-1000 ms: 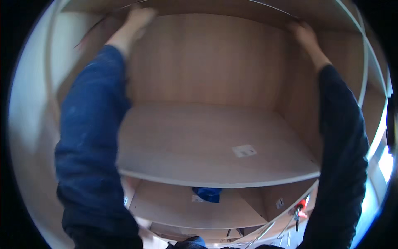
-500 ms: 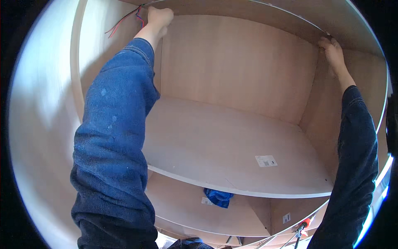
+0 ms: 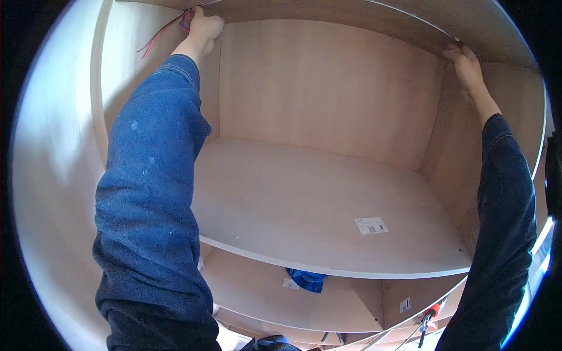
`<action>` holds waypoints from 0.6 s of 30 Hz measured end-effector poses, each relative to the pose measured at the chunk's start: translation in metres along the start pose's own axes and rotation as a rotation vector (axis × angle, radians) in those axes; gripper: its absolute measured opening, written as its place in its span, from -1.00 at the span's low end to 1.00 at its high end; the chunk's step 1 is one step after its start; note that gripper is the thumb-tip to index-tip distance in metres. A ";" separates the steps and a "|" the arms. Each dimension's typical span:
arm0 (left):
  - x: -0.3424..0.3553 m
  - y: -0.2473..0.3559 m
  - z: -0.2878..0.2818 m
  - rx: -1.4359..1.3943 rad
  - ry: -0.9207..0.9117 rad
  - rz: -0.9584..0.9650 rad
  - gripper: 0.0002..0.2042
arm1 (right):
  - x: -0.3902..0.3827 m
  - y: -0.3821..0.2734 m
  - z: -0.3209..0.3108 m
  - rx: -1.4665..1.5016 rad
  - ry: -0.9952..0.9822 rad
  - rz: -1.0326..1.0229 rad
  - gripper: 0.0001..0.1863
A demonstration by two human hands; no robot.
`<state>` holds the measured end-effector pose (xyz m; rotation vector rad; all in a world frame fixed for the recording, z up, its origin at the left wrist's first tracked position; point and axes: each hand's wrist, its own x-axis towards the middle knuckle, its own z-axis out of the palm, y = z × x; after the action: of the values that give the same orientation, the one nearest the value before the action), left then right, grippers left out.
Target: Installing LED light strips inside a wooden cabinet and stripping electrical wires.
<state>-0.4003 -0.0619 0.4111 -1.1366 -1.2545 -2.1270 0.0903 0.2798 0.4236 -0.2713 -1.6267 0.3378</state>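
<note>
Overhead, left hand (image 3: 204, 30) and right hand (image 3: 467, 64), fingers curled at the thin strip (image 3: 411, 14), actual grip unclear.

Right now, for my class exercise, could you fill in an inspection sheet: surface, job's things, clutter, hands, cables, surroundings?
Surface: wide shelf bearing a white label.
Job's things: thin pale strip along the underside of the top panel.
Clutter: blue item on the shelf below; red-and-dark object, lower right.
Hands: left hand and right hand raised at the strip; grip unclear.
Cables: red and dark wires hanging beside the left hand.
Surroundings: wood-toned back panel.
</note>
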 end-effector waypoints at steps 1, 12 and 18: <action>0.006 -0.003 -0.001 0.021 0.000 -0.016 -0.28 | 0.002 0.001 -0.002 -0.010 0.002 0.000 -0.49; -0.004 0.009 -0.044 -0.686 -1.040 -0.289 -0.31 | -0.017 0.004 -0.019 -0.137 -0.092 -0.026 -0.61; -0.014 -0.007 -0.063 -0.971 -0.742 -1.539 -0.63 | -0.066 -0.045 0.034 -0.564 -0.208 -0.036 -0.67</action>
<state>-0.4248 -0.1137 0.3795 -1.6786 -1.7327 -3.9976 0.0627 0.2112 0.3773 -0.6485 -1.9086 -0.1355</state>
